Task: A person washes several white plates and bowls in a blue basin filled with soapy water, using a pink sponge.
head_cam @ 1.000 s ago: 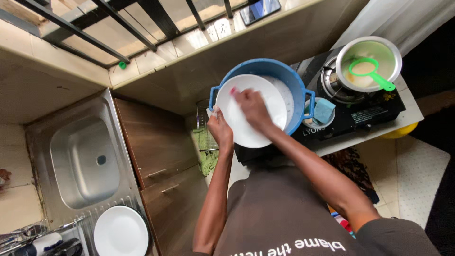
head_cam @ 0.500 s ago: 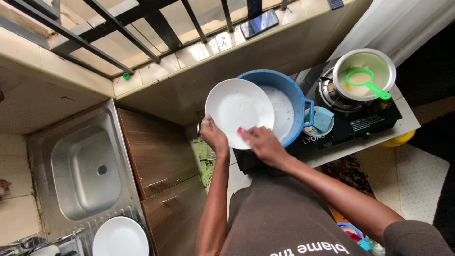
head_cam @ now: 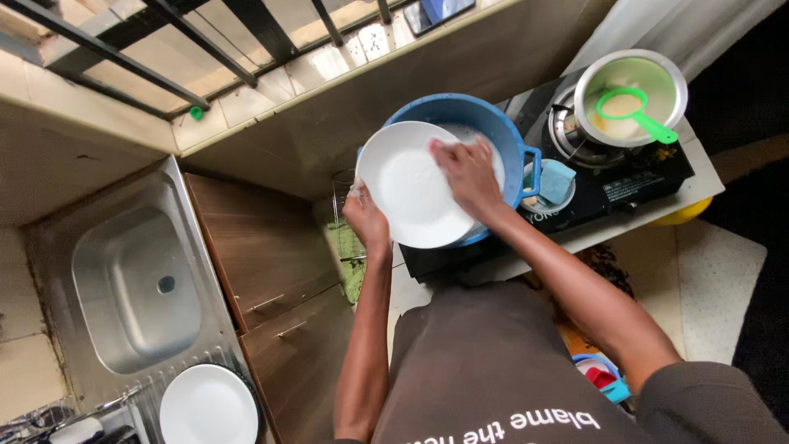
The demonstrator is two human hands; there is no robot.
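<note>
A phone (head_cam: 442, 11) is lying on the tiled window ledge at the top of the head view, under the dark bars; its flat rectangular screen is showing bluish tones inside a dark frame, and only part of it is in view. A strip of pale lettering (head_cam: 548, 217) is running along the black front of the stove, just beside the blue basin; it is too small to make out further. No packages or signs are showing.

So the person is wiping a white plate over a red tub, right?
Not quite: the tub is blue, not red, as the head view shows. The left hand holds the white plate over it while the right hand wipes it.
</note>
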